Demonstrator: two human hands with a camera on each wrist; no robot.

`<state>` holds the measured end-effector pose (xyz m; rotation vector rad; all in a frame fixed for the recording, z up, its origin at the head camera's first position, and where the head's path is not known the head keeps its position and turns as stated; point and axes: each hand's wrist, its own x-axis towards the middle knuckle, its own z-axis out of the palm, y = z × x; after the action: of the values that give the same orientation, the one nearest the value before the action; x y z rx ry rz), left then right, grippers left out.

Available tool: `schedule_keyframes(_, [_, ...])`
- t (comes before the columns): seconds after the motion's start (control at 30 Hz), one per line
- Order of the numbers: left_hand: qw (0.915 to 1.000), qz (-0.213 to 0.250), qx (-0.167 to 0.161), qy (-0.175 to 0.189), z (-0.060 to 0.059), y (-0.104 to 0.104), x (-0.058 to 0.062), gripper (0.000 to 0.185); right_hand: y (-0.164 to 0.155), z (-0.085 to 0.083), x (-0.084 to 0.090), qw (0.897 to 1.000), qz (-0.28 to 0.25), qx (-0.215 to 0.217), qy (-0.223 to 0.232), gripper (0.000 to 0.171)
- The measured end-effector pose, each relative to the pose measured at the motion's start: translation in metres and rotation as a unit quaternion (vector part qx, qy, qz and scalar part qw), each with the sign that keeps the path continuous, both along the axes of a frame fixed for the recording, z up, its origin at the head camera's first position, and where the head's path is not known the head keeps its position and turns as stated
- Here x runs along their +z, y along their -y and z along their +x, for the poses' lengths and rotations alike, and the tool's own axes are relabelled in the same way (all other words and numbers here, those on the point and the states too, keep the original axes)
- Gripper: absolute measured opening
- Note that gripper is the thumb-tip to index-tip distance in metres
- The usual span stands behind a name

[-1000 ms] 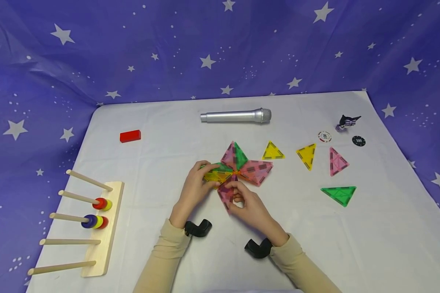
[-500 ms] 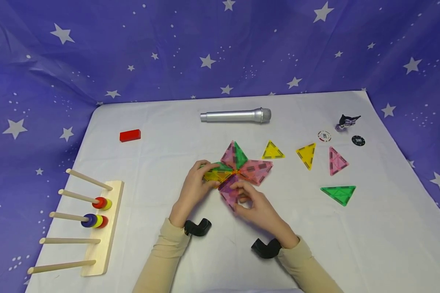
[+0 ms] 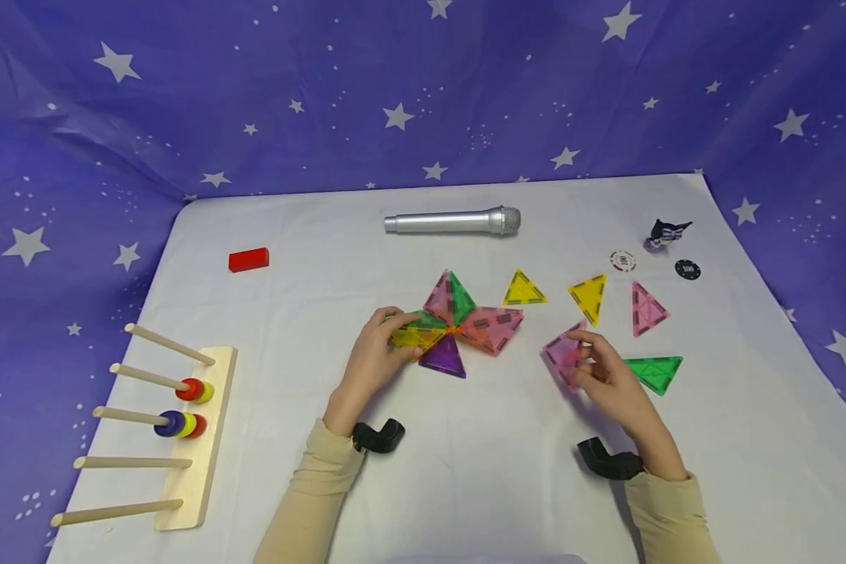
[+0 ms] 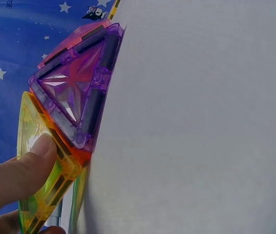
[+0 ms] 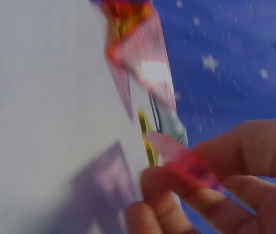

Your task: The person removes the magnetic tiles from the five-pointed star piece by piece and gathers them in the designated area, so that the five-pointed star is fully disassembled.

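Note:
A star-shaped build of see-through magnetic tiles stands mid-table, with pink tiles (image 3: 497, 329) on its right. My left hand (image 3: 370, 356) grips the yellow tile (image 3: 417, 338) at its left side, thumb on its face in the left wrist view. Beside the yellow tile, a purple triangle tile (image 4: 74, 80) fills the front of the build. Off to the right, my right hand (image 3: 609, 384) pinches a pink triangle tile (image 3: 561, 352) between thumb and fingers; it is blurred in the right wrist view, with a shadow on the cloth.
Loose triangle tiles lie right of the build: yellow (image 3: 524, 289), pink (image 3: 648, 309), green (image 3: 657, 374). Behind is a silver microphone (image 3: 451, 222). Poker chips (image 3: 688, 269) and a small figure (image 3: 666, 233) sit far right; a red block (image 3: 249, 259) and wooden peg rack (image 3: 204, 446) stand left.
My right hand has pulled the pink tile away from the front of the build and carried it right, exposing the purple tile. My left hand keeps its grip in place.

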<state>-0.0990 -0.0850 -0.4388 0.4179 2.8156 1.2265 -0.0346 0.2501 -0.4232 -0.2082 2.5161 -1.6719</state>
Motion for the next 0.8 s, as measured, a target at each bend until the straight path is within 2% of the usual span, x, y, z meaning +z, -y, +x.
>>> schedule_keyframes(0.2, [1.0, 0.003, 0.001, -0.002, 0.001, 0.002, 0.001, 0.044, -0.015, -0.001, -0.001, 0.997, 0.075, 0.016, 0.031, 0.05])
schedule_keyframes(0.37, [1.0, 0.008, -0.002, -0.003, 0.001, 0.004, 0.0, 0.045, -0.015, -0.003, -0.003, 0.991, 0.135, 0.001, 0.018, 0.05])
schedule_keyframes(0.53, [1.0, 0.006, -0.006, 0.003, 0.001, 0.003, 0.0, 0.046, -0.017, -0.005, -0.003, 0.98, 0.199, -0.011, 0.015, 0.05])
schedule_keyframes(0.8, [1.0, 0.002, -0.004, 0.008, 0.0, 0.001, 0.0, 0.046, -0.024, -0.007, -0.006, 0.973, 0.229, -0.012, 0.029, 0.052])
